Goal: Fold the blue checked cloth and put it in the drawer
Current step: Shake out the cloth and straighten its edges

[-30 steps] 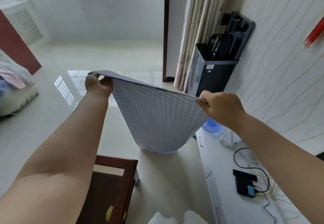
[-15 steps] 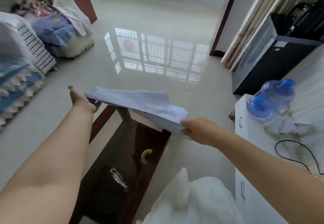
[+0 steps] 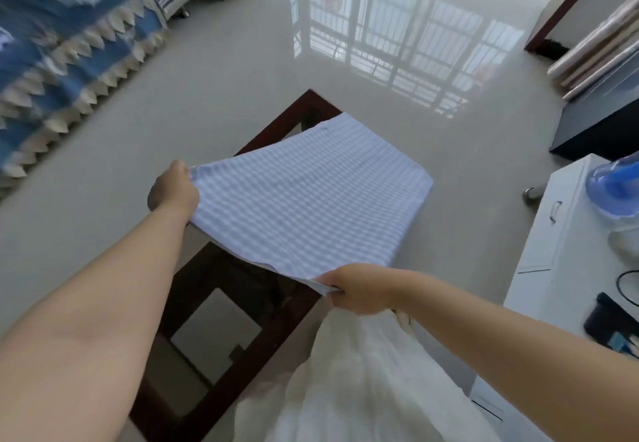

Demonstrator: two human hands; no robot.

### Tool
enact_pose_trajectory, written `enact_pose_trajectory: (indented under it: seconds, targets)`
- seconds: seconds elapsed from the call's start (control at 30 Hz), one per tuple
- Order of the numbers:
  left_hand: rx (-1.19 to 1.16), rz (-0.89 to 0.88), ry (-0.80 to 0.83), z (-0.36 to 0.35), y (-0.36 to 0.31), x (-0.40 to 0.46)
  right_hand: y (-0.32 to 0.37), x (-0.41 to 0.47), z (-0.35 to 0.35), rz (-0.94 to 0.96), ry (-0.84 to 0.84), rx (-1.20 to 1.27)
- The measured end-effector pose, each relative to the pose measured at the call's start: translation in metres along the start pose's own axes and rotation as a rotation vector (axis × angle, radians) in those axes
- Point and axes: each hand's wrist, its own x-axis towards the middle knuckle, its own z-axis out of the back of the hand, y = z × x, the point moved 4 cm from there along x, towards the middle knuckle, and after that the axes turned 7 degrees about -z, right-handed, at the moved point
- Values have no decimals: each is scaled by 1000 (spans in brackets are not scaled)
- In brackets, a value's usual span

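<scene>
The blue checked cloth (image 3: 307,196) is spread out flat over the far end of a dark wooden glass-topped table (image 3: 238,289). My left hand (image 3: 174,189) pinches its near left corner. My right hand (image 3: 359,289) grips its near right corner, where the layers bunch. The far edge of the cloth lies across the table's far corner. A white cabinet (image 3: 549,241) with handled drawer fronts stands at the right; all its drawers that show are shut.
A blue water bottle (image 3: 613,186) and a black device with cables (image 3: 612,324) sit on the cabinet. A white garment (image 3: 363,389) hangs below my right arm. Blue patterned bedding (image 3: 58,51) lies at the left. A dark stand (image 3: 598,123) is at the far right on the glossy floor.
The cloth was held up hanging in the air; both hands have brought it down and laid it out flat over the table. My view has tilted downward.
</scene>
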Motion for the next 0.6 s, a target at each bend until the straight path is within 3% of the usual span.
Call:
enact_pose_trajectory:
  seconds: [0.13,0.27,0.33,0.53,0.6]
  targets:
    - [254,-143,148,-19,36,-25,22,34,-40,-67,18,-129]
    - [321,-161,197,-46,61,-50,21,60,-59,-101,45,-135]
    - [251,-58,193,-57,75,-65,23,72,-80,-104,87,-92]
    - [-275,517,66,-91,140,-124,41,75,-177,-30,149,-55]
    - [-347,590,8,-102,152,-144,34,76,-193,-33,128,-46]
